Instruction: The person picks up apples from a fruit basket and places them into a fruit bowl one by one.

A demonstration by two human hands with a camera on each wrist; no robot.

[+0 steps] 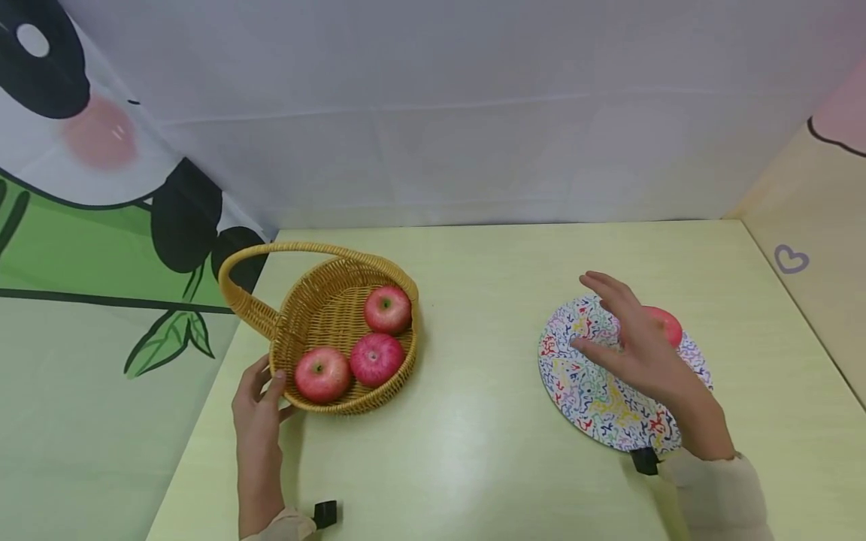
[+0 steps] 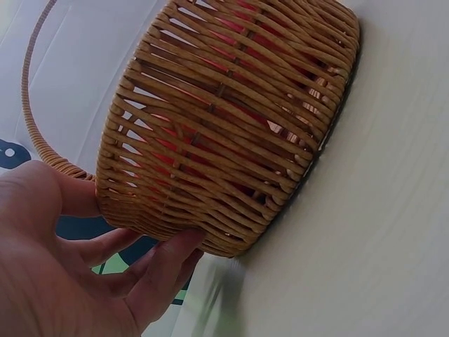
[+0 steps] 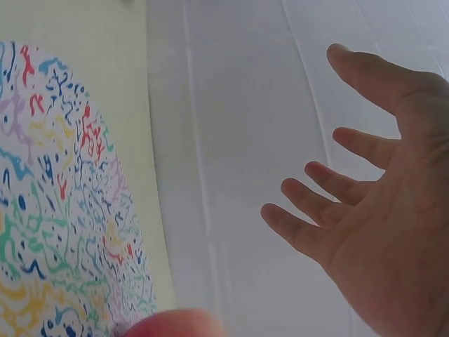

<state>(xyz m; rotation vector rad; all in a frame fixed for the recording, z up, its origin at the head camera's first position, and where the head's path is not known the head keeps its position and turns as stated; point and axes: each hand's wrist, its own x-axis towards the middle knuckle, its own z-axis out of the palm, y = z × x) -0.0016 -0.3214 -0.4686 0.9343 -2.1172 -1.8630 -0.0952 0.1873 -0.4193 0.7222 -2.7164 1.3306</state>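
A woven wicker basket with a tall arched handle stands on the left of the table. It holds three red apples, one at the back right, one at the front left and one between them. My left hand grips its left side, thumb at the rim and fingers against the outer weave. Over a round, multicoloured patterned mat, my right hand hovers with fingers spread and nothing in them. Another red apple lies on that mat, partly hidden behind the hand.
The pale yellow table carries everything. A white cloth backdrop rises behind it, a printed cartoon panel hangs at the left, and a beige side panel stands at the right.
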